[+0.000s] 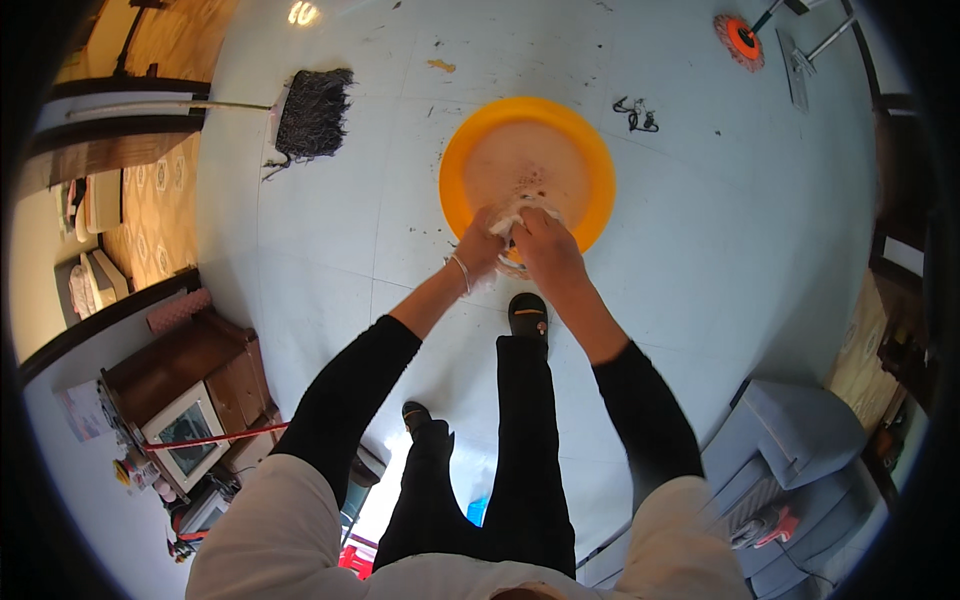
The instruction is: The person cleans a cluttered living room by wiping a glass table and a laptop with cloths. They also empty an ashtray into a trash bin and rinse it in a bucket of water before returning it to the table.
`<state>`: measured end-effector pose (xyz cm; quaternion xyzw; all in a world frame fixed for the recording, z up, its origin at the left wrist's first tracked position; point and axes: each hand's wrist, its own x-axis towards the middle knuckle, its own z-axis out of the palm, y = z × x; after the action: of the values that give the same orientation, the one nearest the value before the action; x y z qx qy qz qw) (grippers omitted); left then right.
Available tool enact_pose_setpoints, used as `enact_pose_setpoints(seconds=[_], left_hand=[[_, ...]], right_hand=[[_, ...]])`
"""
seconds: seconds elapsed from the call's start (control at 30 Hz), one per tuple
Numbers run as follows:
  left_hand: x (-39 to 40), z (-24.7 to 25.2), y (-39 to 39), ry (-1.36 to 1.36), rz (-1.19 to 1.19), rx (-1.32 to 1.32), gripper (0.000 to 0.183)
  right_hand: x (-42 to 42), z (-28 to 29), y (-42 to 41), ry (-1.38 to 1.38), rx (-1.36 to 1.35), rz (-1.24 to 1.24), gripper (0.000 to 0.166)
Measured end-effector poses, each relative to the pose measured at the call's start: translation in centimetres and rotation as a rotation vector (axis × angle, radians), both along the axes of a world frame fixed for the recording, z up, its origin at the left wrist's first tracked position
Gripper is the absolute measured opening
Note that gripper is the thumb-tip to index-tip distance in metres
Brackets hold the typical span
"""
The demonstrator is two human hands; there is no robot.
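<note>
Both hands meet over the near rim of a round orange-yellow basin point(600, 172) filled with pinkish, cloudy liquid. Bubbles point(531, 178) float on the liquid near the fingers. My left hand point(480, 246), with a pale bracelet at the wrist, grips one side of a crumpled whitish, partly see-through bundle point(507, 219). My right hand point(551, 238) is closed on the other side of it. Whether the bundle is thin cloth or plastic film I cannot tell. Part of it hangs below the hands, and the fingers hide much of the rest.
A dark-stringed mop point(313, 112) lies left of the basin. Dark strands point(636, 115) lie to its right. An orange round mop head point(739, 42) and a flat metal-headed floor tool point(793, 71) are at upper right. A grey sofa point(795, 431) and a wooden cabinet point(176, 356) flank me.
</note>
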<state>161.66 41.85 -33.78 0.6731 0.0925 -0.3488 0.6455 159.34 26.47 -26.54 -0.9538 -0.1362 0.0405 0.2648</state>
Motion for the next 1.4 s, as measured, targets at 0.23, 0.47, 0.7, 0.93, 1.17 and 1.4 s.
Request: enact_pose_setpoints(seconds=[0.23,0.47,0.7,0.93,1.17,1.4], left_hand=[[-1.2,6.4,0.3,0.112,0.267,-0.088,0.046],[-2.8,6.7,1.9,-0.173,0.354,0.051,0.06],[-4.3,10.7,6.4,-0.042,0.452,0.055,0.058],[-11.7,15.9,17.7,-0.119,0.589,-0.008,0.051],[-33.1,24.8,31.2,-0.107,0.849,0.154,0.044],[-63.6,27.9,40.8,0.267,1.426,0.647,0.047]], right_hand=[[1.7,1.5,3.6,0.303,0.181,-0.009,0.01],[3.2,9.9,4.6,-0.001,-0.645,0.388,0.006],[1.1,10.6,10.7,-0.007,-0.34,0.314,0.005],[-0.8,17.5,21.7,-0.456,-0.133,1.063,0.006],[-15.0,22.2,42.9,-0.676,0.145,1.76,0.014],[-45.7,21.8,62.6,-0.559,0.295,2.064,0.024]])
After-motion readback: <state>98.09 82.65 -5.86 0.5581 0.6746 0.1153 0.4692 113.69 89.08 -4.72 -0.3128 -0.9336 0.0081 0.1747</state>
